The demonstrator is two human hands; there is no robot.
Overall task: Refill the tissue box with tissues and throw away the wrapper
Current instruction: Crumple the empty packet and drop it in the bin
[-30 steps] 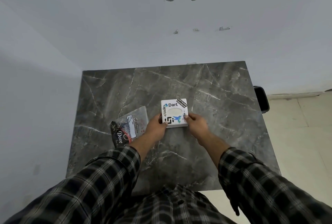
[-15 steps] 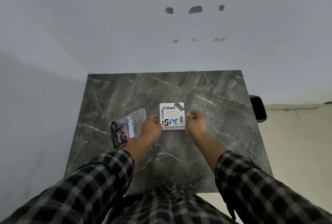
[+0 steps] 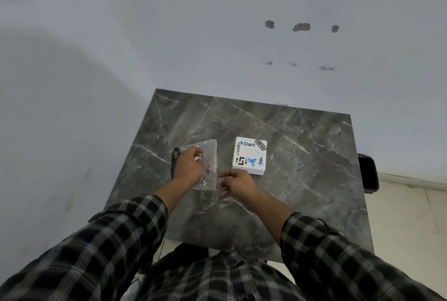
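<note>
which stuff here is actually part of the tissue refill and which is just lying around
Part of the job:
- tissue box, white, stickered, standing free on the table
- tissue pack, gripped by the left hand
- right hand, at the pack's near edge

Lying about:
- black object beyond the table's right edge
</note>
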